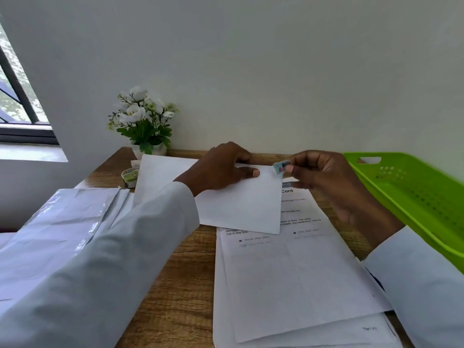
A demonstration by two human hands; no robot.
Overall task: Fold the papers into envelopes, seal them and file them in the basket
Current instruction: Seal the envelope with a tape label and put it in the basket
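Sleeves [105, 267] hide desk; right hand [324, 177] pinches an unclear sticker [281, 167].

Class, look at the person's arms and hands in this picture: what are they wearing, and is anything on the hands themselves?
Both arms are in long, pale white sleeves of smooth, shirt-like cloth, ending in plain cuffs at the wrists. The left hand and right hand are bare: no gloves, and no rings, watch or bracelet show. No markings appear on the sleeves.
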